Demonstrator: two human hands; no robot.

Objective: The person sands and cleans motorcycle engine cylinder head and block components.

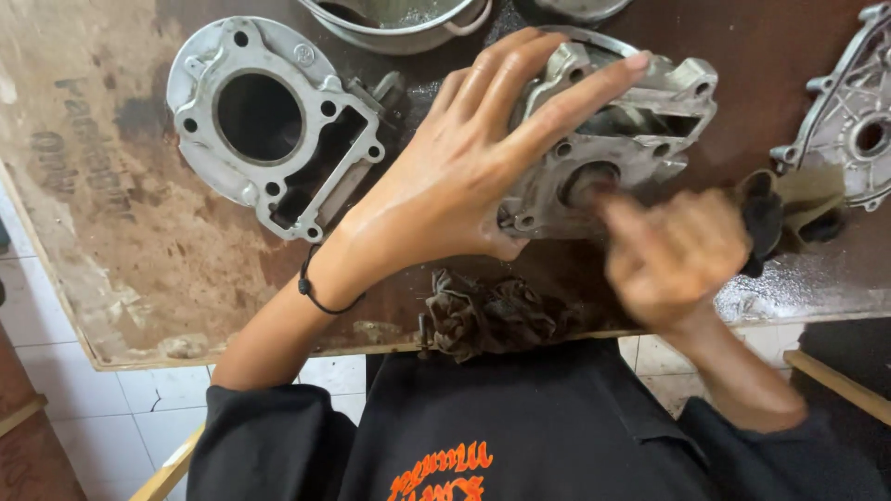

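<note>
At the near edge of the stained wooden table (111,241), the left hand (455,176) lay spread over a grey metal engine casting (640,130), fingers long and open, palm pressing it down and hiding much of its left side. The right hand (673,255) was blurred by motion, its fingers loosely curled with one reaching toward the casting's round bore; whether it gripped anything could not be made out. A dark crumpled rag (487,315) lay just below the casting at the table's edge. To the left sat a cylinder block (274,125) with a large round bore, apart from the hands. A metal bowl (399,23) at the top and a cover plate (849,116) at the right were cut off by the frame.
</note>
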